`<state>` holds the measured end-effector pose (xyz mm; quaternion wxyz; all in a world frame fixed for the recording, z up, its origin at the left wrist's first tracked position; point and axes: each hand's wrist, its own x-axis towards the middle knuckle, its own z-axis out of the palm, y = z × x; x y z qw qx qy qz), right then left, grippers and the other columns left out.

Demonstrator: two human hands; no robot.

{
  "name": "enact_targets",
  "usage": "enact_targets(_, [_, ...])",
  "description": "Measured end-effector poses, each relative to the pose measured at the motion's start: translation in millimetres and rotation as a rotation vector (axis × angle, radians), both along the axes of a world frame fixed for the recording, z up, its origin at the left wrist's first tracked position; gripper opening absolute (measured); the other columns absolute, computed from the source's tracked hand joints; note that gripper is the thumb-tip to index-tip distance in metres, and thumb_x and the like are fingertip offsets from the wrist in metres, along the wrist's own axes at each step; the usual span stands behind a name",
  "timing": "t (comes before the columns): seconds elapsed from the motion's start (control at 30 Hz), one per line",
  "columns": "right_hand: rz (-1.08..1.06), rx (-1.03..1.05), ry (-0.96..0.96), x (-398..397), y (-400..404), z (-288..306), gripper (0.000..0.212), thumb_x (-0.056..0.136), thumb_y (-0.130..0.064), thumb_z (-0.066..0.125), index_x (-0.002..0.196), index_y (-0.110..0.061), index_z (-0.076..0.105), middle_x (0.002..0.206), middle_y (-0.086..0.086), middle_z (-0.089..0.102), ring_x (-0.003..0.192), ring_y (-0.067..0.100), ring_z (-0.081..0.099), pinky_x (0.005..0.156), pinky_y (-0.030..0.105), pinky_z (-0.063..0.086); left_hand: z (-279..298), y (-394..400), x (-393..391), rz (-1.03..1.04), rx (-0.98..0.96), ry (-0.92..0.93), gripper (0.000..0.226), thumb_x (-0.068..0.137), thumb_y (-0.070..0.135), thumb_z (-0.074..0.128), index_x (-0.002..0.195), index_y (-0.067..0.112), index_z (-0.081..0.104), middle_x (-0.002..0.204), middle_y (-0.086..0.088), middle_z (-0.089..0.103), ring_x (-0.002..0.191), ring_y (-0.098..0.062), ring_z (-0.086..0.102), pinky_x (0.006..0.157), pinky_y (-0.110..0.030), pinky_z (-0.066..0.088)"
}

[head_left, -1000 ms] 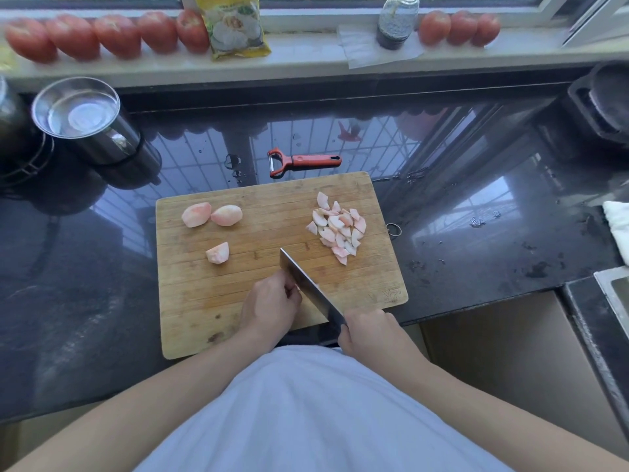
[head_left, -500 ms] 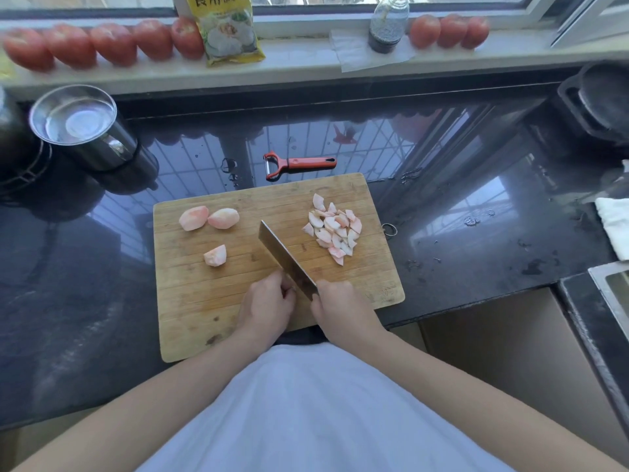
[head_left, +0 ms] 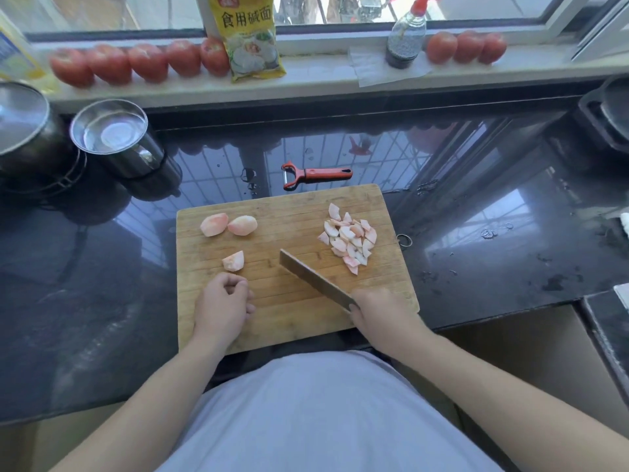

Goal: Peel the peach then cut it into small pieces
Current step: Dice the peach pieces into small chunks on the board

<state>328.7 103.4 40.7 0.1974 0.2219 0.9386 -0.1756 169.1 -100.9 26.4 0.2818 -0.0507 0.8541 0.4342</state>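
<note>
A wooden cutting board [head_left: 272, 321] lies on the dark counter. Two peeled peach wedges [head_left: 228, 225] sit at its far left, and a third wedge [head_left: 234, 260] lies a little nearer. A heap of small cut peach pieces [head_left: 350, 238] is at the board's right. My right hand [head_left: 381, 315] grips the handle of a cleaver [head_left: 315, 281], whose blade points up-left over the board's middle. My left hand [head_left: 224, 304] hovers just below the third wedge with its fingers curled, holding nothing.
A red peeler [head_left: 316, 174] lies behind the board. A steel cup [head_left: 115, 137] and a pot [head_left: 27, 131] stand at the far left. Tomatoes [head_left: 139, 61], a yellow packet [head_left: 246, 35] and a bottle [head_left: 406, 39] line the windowsill. A stove [head_left: 606, 120] is far right.
My left hand has moved left and up toward the lone wedge. My right hand has shifted right with the cleaver, away from the left hand.
</note>
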Motion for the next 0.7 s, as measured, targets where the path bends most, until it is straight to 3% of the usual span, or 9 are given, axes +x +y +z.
enact_targets(0.2, [0.026,0.133,0.055,-20,53,3,0.024,0.102,-0.029,0.047,0.108,-0.017,0.067,0.102,0.010,0.069,0.091,0.036,0.064,0.069,0.039,0.049,12,7,-5,0.021,0.075,0.012,0.015,0.105,0.017,0.052,0.099,0.019,0.066,0.095,-0.004,0.072,0.072,-0.017,0.070,0.052,-0.018,0.048])
enact_targets(0.33, [0.194,0.229,0.279,1,50,-2,0.019,0.089,-0.014,0.067,0.106,-0.018,0.072,0.086,0.004,0.068,0.068,0.032,0.064,0.054,0.036,0.050,26,12,-13,0.072,0.157,0.053,0.015,0.105,0.016,0.054,0.105,0.021,0.068,0.096,-0.004,0.073,0.077,-0.018,0.071,0.070,-0.029,0.057])
enact_targets(0.47, [0.201,0.341,0.488,22,48,-11,0.047,0.064,0.008,0.079,0.107,-0.009,0.073,0.098,0.007,0.066,0.062,0.025,0.056,0.051,0.034,0.048,40,23,-17,0.044,0.176,0.191,0.018,0.102,0.014,0.054,0.100,0.021,0.069,0.089,0.002,0.072,0.078,-0.017,0.067,0.073,-0.030,0.056])
enact_targets(0.53, [0.141,0.377,0.518,24,44,-10,0.052,0.056,0.012,0.078,0.103,-0.010,0.073,0.094,0.008,0.062,0.056,0.023,0.048,0.049,0.030,0.039,43,39,-9,-0.180,0.174,0.210,0.020,0.101,0.014,0.055,0.095,0.024,0.071,0.083,0.005,0.071,0.077,-0.012,0.064,0.069,-0.025,0.050])
enact_targets(0.6, [0.131,0.434,0.549,22,39,-8,0.049,0.053,0.012,0.077,0.095,-0.011,0.074,0.087,0.007,0.061,0.053,0.021,0.043,0.053,0.027,0.027,40,60,4,-0.558,0.105,0.184,0.022,0.101,0.017,0.054,0.092,0.028,0.070,0.088,0.012,0.070,0.084,-0.009,0.063,0.069,-0.021,0.045])
enact_targets(0.7, [0.103,0.498,0.540,20,32,-4,0.046,0.052,0.013,0.075,0.089,-0.013,0.073,0.079,0.004,0.057,0.057,0.018,0.027,0.057,0.028,0.021,23,89,23,-1.102,-0.066,0.308,0.028,0.102,0.021,0.044,0.105,0.032,0.069,0.105,0.009,0.060,0.107,-0.015,0.054,0.082,-0.027,0.039])
